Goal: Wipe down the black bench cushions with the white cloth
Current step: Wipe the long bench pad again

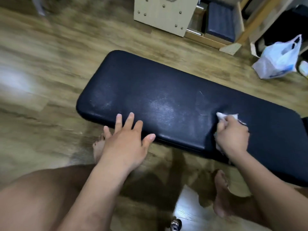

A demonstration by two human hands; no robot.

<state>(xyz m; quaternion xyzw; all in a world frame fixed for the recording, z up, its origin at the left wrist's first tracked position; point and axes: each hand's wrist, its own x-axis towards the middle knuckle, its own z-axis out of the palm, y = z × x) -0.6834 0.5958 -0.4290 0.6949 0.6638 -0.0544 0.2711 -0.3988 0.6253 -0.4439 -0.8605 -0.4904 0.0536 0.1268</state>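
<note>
Right hand (232,136), grip clamped on the cloth (223,116), presses it onto the cushion (166,100) right of centre; left hand (126,139), fingers spread, braces the cushion's near edge, probably steadying it.

right hand (232,135) gripping cloth (221,116) — on cushion (166,100)
</note>
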